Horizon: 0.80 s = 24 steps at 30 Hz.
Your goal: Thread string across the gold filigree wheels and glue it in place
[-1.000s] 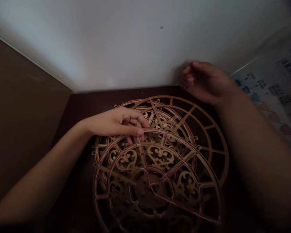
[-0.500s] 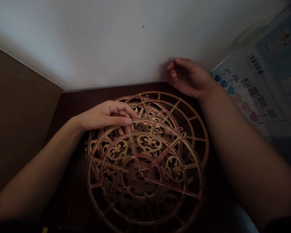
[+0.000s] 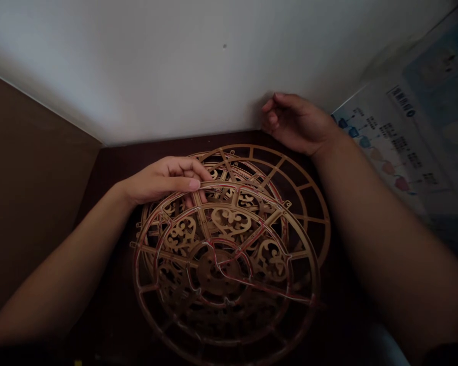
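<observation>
My left hand (image 3: 175, 178) pinches the far rim of a round openwork frame (image 3: 231, 221), thumb on top and fingers beneath. This frame is gold-coloured, with spokes, scrollwork ornaments and red and pale wires running along its rings to the hub. Its far edge is raised a little above other similar round frames (image 3: 316, 223) stacked under and behind it. My right hand (image 3: 293, 119) hovers beyond the stack, close to the white wall, its fingers loosely curled; no object shows in it.
The frames lie on a dark reddish-brown tabletop (image 3: 125, 152). A white wall (image 3: 175, 71) rises behind it, and a brown panel (image 3: 30, 178) stands on the left. To the right hangs a printed sheet (image 3: 385, 147) with coloured figures and text.
The top frame has shifted slightly left and its far rim a little up, with my left hand still gripping it. My right hand stays in nearly the same place.
</observation>
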### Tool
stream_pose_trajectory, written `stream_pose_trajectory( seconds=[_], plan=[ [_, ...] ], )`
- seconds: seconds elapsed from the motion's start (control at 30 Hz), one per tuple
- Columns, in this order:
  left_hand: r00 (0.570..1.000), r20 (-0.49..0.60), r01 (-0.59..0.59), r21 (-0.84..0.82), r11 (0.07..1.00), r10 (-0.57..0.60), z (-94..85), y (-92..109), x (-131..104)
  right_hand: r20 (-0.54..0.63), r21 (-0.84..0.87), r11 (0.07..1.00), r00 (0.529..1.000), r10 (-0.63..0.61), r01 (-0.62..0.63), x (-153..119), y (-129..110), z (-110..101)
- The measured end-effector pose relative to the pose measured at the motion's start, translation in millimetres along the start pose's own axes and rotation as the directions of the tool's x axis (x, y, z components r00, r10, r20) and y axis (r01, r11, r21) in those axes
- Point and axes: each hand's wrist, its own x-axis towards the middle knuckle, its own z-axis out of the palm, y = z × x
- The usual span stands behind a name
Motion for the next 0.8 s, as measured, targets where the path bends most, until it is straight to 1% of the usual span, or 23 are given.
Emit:
stream_pose_trajectory(
  seconds=[0.2, 0.47, 0.67, 0.8],
  plan=[
    [0.999, 0.004, -0.044, 0.006, 0.999, 0.044, -2.6, -2.9, 1.0, -0.003, 0.0, 1.0, 1.0, -0.005, 0.005, 0.0, 0.2, 0.0],
    [0.999, -0.005, -0.04, 0.009, 0.999, 0.04, -1.8, -1.4, 1.9, 0.017, 0.012, 1.0, 1.0, -0.022, 0.021, 0.6, 2.1, -4.1],
    [0.999, -0.018, -0.043, 0.014, 0.999, 0.043, 0.9, 0.1, 2.7, 0.028, -0.001, 1.0, 1.0, -0.004, 0.004, 1.2, 1.0, -6.8],
    [0.999, -0.039, -0.022, 0.029, 0.999, 0.023, 2.3, 1.4, 2.3, 0.021, -0.02, 1.0, 1.0, 0.007, -0.006, 1.0, -0.5, -6.5]
  ],
)
